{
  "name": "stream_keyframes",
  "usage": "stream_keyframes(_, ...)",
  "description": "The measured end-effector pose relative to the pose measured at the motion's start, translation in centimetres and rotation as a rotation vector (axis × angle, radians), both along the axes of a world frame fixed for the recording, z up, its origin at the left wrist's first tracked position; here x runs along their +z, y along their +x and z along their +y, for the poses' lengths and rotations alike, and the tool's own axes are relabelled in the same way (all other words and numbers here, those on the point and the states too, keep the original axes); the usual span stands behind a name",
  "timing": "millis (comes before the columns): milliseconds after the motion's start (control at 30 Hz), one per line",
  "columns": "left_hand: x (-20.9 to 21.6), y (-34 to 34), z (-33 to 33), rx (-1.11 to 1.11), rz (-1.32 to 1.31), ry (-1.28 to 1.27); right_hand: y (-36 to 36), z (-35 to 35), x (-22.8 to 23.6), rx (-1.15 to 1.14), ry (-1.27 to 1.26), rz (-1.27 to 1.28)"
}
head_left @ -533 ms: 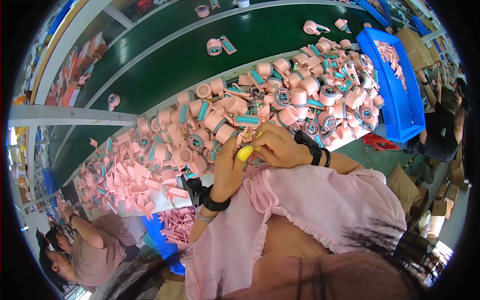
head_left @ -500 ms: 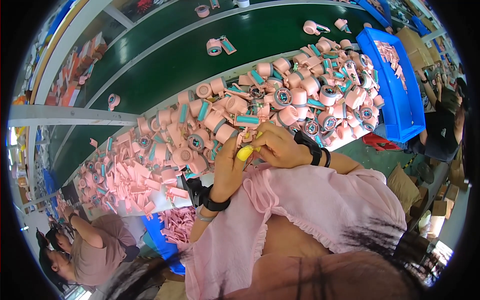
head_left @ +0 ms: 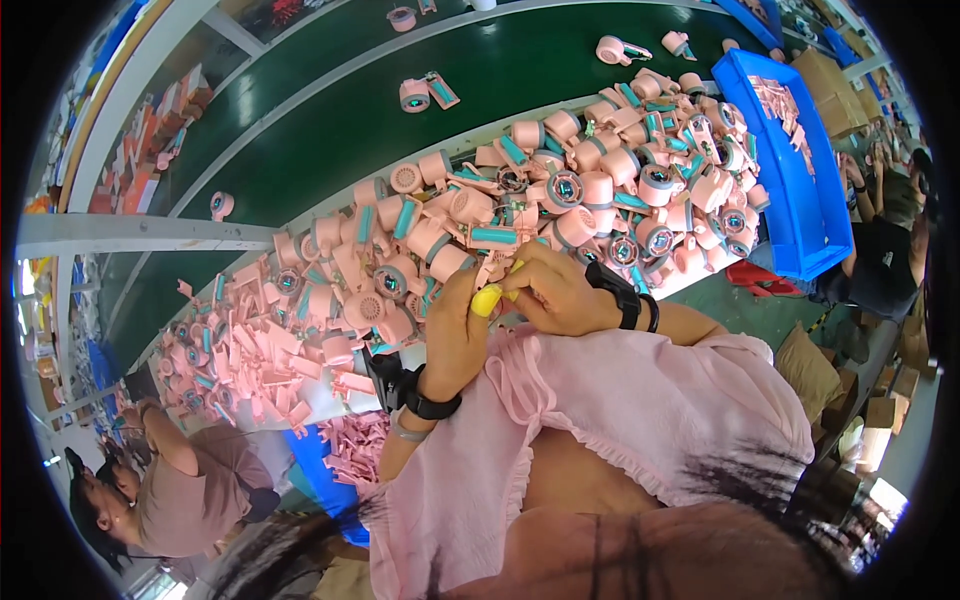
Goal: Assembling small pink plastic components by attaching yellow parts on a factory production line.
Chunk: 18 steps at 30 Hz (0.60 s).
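Observation:
My left hand and my right hand meet in front of my chest at the near edge of the heap. Between their fingertips they pinch a small pink plastic part, mostly covered by the fingers. Bright yellow coverings show at the fingertips. Just beyond the hands lie pink handheld fan bodies with round grilles, grey rings and teal cylinders in their handles. Each wrist wears a black band.
A green conveyor belt runs behind the heap, carrying scattered fan units. Loose pink handle pieces cover the left of the bench. A blue bin stands at right, another with pink pieces below left. Co-workers sit on both sides.
Fan units on the belt have shifted slightly left. My hands stay almost in place, fingers moving slightly round the pink part. The co-worker at left has shifted position.

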<state>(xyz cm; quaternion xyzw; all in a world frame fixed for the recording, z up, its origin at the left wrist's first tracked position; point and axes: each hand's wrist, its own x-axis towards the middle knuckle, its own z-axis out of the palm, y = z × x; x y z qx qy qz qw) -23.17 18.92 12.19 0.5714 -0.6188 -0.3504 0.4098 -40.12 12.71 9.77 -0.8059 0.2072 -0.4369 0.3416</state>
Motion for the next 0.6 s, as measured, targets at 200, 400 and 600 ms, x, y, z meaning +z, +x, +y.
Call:
stream_keyframes(200,-0.2,1.4,-2.3,-0.01,0.163,0.115,0.7,-2.3,0.7,-0.002,0.036,0.01)
stream_keyframes(400,-3.0,7.5,-9.0,0.193,0.595,0.408,0.7,-8.5,2.0,0.088,0.137,0.154)
stream_keyframes(600,-5.3,14.3,-17.4,0.293,0.715,0.415,3.0,-17.5,-0.2,0.059,0.116,0.375)
